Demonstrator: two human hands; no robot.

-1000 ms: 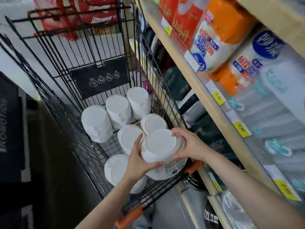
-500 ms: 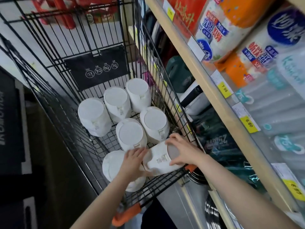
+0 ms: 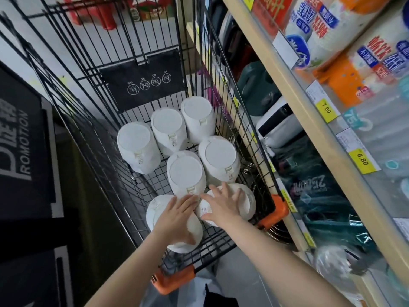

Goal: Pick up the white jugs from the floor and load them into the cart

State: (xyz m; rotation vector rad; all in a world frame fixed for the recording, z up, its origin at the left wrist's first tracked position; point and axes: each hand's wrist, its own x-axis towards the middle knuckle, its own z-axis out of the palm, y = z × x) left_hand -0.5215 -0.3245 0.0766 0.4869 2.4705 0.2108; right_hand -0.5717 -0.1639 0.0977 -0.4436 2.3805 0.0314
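Observation:
Several white jugs stand upside down in the black wire cart (image 3: 223, 69), their flat bottoms facing up. My right hand (image 3: 222, 204) lies with spread, straight fingers on the nearest-right jug (image 3: 246, 201), which sits in the cart's near right corner. My left hand (image 3: 177, 216) rests flat on the near-left jug (image 3: 155, 210), fingertips touching the middle jug (image 3: 186, 173). Further in stand jugs at the right (image 3: 220, 155), the left (image 3: 136, 141), the centre back (image 3: 167, 124) and the back right (image 3: 198, 111).
Shelves (image 3: 294, 89) with packaged goods and yellow price tags (image 3: 325, 108) run close along the cart's right side. A dark promotion sign (image 3: 24, 149) stands at the left. The cart's orange corner bumpers (image 3: 277, 210) are near my arms. Grey floor shows below.
The jug I held above the cart with both hands has gone down into the near right corner. My fingers have straightened and now lie flat on the jugs.

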